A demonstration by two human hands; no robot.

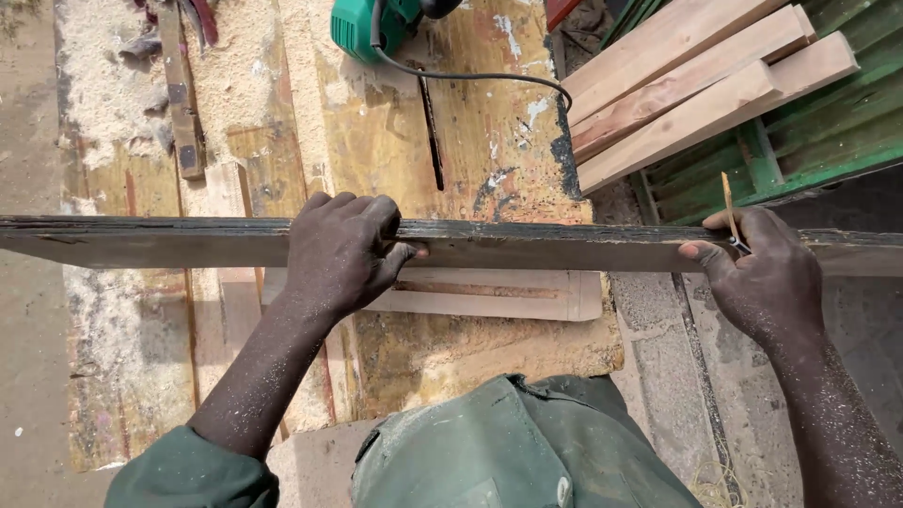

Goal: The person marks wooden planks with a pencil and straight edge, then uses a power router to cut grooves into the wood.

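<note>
While left hand [343, 252] grips the plank [527, 245], right hand [762, 273] pinches pencil [727, 202], touching plank's edge.

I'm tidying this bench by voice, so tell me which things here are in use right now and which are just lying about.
In use:
- long dark weathered wooden plank, gripped by the left hand and the right hand
- thin yellow pencil in the right hand

Lying about:
- green power tool with black cord
- stack of pale timber battens
- pale grooved moulding
- sawdust-covered workbench

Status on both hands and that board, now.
Left hand gripping long dark board on edge. Right hand steadying it, thin stick in fingers. Nothing blocking.
</note>
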